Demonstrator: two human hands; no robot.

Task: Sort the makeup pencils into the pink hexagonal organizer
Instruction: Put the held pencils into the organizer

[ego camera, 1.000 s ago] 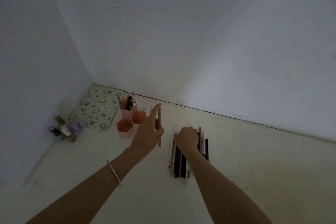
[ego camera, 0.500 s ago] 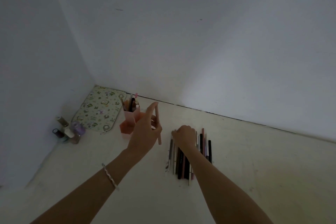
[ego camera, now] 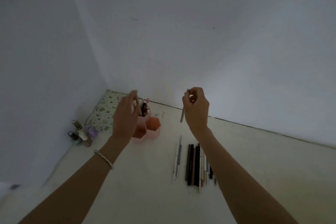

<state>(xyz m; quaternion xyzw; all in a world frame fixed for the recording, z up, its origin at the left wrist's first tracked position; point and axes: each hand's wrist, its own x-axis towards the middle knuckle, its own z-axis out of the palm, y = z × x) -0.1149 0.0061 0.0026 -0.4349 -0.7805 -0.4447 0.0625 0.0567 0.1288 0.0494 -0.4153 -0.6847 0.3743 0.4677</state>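
The pink hexagonal organizer (ego camera: 155,126) stands near the back wall, and its tall compartment holds several pencils (ego camera: 145,106). My left hand (ego camera: 125,114) hovers right at that tall compartment with its fingers curled. Whether it still holds the pink pencil is hidden by the hand. My right hand (ego camera: 196,109) is raised above the table and pinches a thin pale pencil (ego camera: 182,116) that hangs point down. A row of several dark and pale makeup pencils (ego camera: 194,164) lies on the table below my right wrist.
Small nail polish bottles (ego camera: 82,132) cluster in the left corner by the wall. A patterned floral mat (ego camera: 105,112) lies behind the organizer. White walls close off the left and the back of the cream table (ego camera: 145,178).
My left hand moved with the pink pencil to the organizer's tall compartment. My right hand lifted off the pencil row, now holding a thin pale pencil in the air.
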